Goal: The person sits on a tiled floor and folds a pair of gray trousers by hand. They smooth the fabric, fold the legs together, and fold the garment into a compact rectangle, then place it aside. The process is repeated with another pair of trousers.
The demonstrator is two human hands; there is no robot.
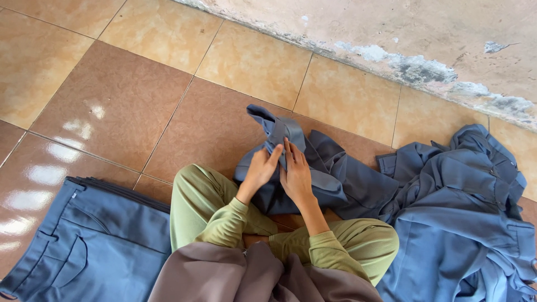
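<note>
Both hands point(279, 173) press blue-grey trousers point(330, 184) flat.

Both hands sit close together just ahead of the crossed legs point(291, 235). Left hand point(258, 170) curls, fingers pinched closed; right hand point(296, 174) lies flatter beside it, fingers stretched forward, the two nearly touching, forearms angled inward.

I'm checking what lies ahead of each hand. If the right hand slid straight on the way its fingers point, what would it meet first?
The right hand points up-frame, toward the wall. It already rests on the blue-grey garment; going on, it would first meet that garment's raised bunched fold, then bare floor tile. Depth is uncertain.
</note>
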